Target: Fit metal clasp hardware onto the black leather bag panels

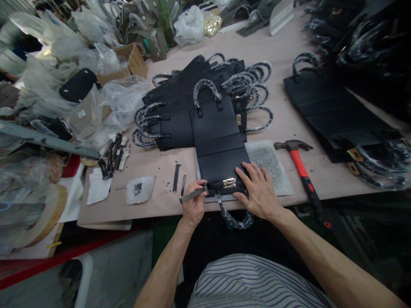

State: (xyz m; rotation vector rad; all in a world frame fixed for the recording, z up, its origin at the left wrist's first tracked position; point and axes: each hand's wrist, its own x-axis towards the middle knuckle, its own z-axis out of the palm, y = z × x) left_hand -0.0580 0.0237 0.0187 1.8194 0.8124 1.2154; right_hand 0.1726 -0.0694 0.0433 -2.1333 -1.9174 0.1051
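Observation:
In front of me a black leather handbag panel (218,124) lies flat, with a plastic-wrapped handle (205,92) at its far end and another wrapped handle (236,220) hanging over the table edge. A shiny gold clasp (229,183) sits near its close edge. My left hand (194,205) is closed round a flat metal punch (191,195), whose tip meets the panel's near left corner. With fingers spread, my right hand (258,190) lies on the panel's right edge beside the clasp. Under the panel is a pale, worn cutting board (269,164).
A claw hammer (300,162) with a red and black handle lies to the right, its grip past the table edge. Behind is a pile of black bag pieces (180,90); more bag panels (334,107) lie right. Several hand tools (115,156) and a small plastic packet (140,189) are left.

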